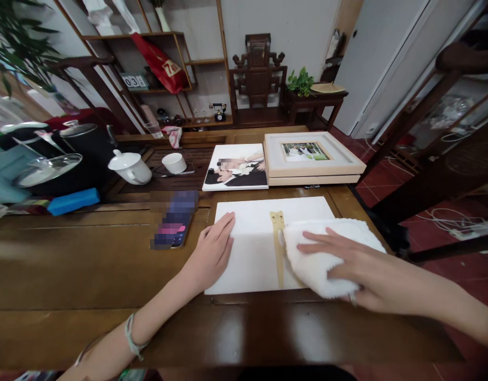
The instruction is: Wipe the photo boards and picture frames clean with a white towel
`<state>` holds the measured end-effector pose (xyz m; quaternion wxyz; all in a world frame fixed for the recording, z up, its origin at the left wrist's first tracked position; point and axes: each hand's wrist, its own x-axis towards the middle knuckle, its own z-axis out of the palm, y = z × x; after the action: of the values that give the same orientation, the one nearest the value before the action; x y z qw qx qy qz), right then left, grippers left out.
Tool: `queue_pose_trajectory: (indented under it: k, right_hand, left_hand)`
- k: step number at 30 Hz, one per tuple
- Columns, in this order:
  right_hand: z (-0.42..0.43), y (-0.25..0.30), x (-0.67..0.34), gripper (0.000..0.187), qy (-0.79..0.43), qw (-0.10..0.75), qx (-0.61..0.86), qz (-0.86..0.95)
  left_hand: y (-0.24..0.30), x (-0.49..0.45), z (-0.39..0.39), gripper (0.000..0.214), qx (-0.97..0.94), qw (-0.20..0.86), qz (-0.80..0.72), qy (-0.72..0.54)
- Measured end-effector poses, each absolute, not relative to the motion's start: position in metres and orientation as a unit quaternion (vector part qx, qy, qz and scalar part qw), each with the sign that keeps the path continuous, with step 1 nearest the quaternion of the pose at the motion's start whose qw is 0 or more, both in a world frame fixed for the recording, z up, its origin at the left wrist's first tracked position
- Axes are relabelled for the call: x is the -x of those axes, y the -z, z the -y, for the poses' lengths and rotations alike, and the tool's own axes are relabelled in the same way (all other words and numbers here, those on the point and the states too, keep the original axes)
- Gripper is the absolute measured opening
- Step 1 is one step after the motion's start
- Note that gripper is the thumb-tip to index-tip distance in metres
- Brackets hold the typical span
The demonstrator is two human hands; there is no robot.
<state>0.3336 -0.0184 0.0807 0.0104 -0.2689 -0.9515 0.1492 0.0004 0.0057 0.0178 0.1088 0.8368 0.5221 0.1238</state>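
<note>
A flat white panel (247, 254) lies near the front edge of the wooden table. Down its middle runs a tan, tapered strip (278, 248) with two dark dots at its wider top, like the stand leg on a picture frame's back. My left hand (216, 251) rests flat on the panel's left edge, fingers stretched out. On the right part of the panel, my right hand (343, 259) presses a bunched white towel (311, 270), its fingers spread over the cloth and its thumb against the side. The towel hides the panel's right edge.
Behind the panel lie a photo print (238, 177) and stacked light-wood frames (315, 172). A phone (174, 222) is left of my left hand. Farther left stand a lidded white cup (130, 168), a small white bowl (174, 164), a blue block (74, 201) and a black pot (53, 177).
</note>
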Motion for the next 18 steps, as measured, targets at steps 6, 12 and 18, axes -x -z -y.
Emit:
queue_pose_trajectory:
  k: [6,12,18]
  right_hand:
    - [-0.046,-0.063,-0.326,0.019,-0.071,0.062,0.278,0.956]
    - [-0.041,-0.061,-0.326,0.021,-0.065,0.063,0.247,0.965]
    - [0.036,-0.073,-0.330,0.014,-0.088,0.029,0.219,0.971]
  left_hand:
    - [-0.020,-0.001,-0.005,0.048,-0.834,0.120,-0.527,-0.114]
    - [-0.021,-0.001,-0.005,0.048,-0.833,0.120,-0.526,-0.119]
    - [-0.016,0.000,-0.006,0.047,-0.837,0.110,-0.521,-0.128]
